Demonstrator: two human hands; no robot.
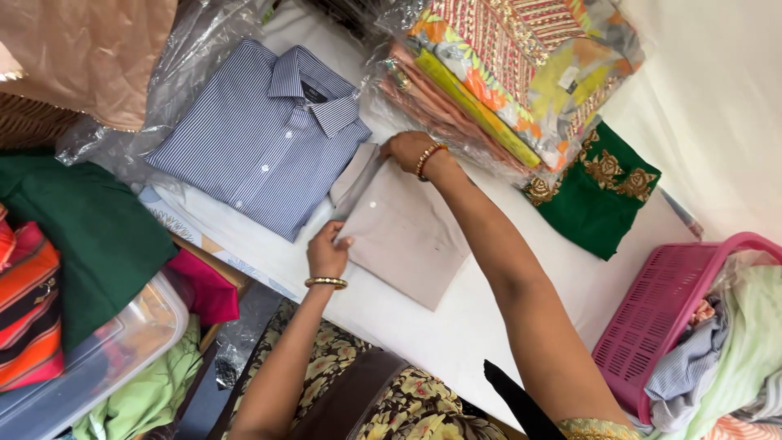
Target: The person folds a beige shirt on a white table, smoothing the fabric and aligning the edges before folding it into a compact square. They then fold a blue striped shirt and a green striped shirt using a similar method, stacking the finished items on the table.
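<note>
Hands at work on a folded beige shirt [405,231] lying on the white counter [391,318]: left hand [327,253] pinches its near edge, right hand [405,150] presses the collar end, fingers clenched on cloth. Squaring the fold appears under way; smoothing calls for even pressure. Striped blue shirt [261,138] lies alongside, pink basket [652,326] near.

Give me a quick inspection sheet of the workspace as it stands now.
Surface: white table, mostly covered.
Job's things: folded beige shirt, flat; striped blue shirt folded beside it, touching.
Clutter: bagged patterned fabrics, green embroidered cloth, pink basket of clothes, clear bin, dark green cloth.
Grippers: left hand pinches the beige shirt's edge; right hand presses its collar end.
Cables: nothing seen.
Surroundings: loose plastic wrap.
</note>
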